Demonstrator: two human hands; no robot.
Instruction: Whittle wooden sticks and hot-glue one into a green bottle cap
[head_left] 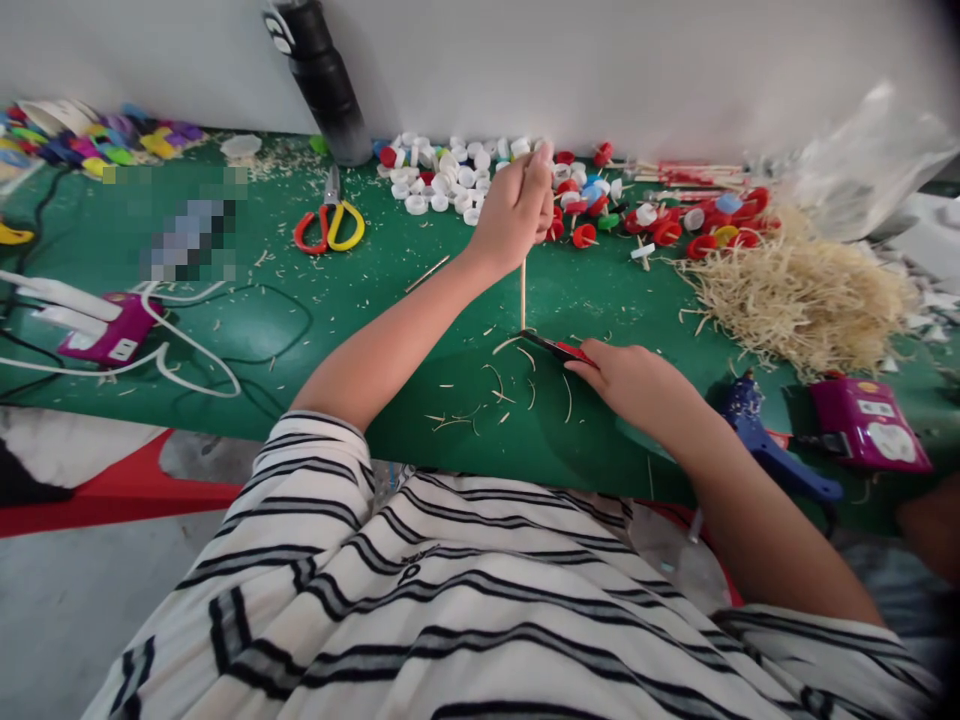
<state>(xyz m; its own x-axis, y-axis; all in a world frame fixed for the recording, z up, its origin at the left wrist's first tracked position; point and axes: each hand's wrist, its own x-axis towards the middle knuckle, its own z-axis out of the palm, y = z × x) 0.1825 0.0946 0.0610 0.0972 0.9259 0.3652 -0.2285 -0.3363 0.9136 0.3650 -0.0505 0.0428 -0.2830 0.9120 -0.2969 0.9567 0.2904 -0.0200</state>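
**Stick whittled at green bench**

Striped shirt [465, 600] fills the foreground as a person works at the bench [247, 330]. Left hand [516, 205] is closed around the top of a thin stick [523, 290], held upright. Right hand [634, 385] grips a red-handled knife [555, 347], blade against the stick's lower end. Shavings [480, 400] lie below; scissors [330, 225], caps [442, 175] and a glue gun [765, 440] sit nearby.

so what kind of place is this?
Likely a small handcraft workbench: a green table strewn with plastic bottle caps, a heap of wood shavings, and a glue gun.
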